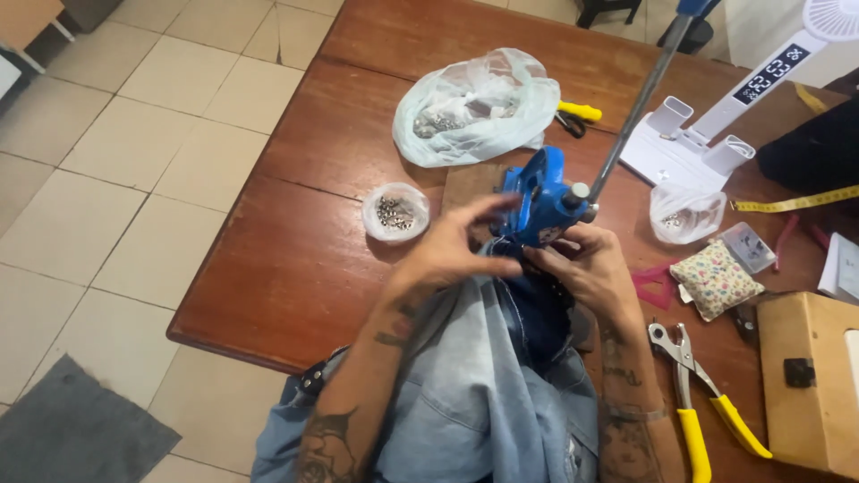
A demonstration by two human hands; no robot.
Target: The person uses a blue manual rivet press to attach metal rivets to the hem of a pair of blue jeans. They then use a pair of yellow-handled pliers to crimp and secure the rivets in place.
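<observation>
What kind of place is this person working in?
Probably a small home or hobby garment workshop: a blue hand press stands on a wooden table, both hands hold denim fabric under it, and bags of metal studs and yellow-handled pliers lie nearby.

A light blue denim garment [465, 394] lies bunched at the table edge, its fold tucked under the upright blue hand press [537, 197].

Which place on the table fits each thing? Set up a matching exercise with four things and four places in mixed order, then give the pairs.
Things:
1. blue hand press
2. yellow-handled pliers
3. large plastic bag
4. floral pincushion

Places:
A. far side of the table, behind the press
B. right of the right hand
C. table's near right edge
D. just beyond both hands, above the denim

Pairs: 1-D, 2-C, 3-A, 4-B
</observation>
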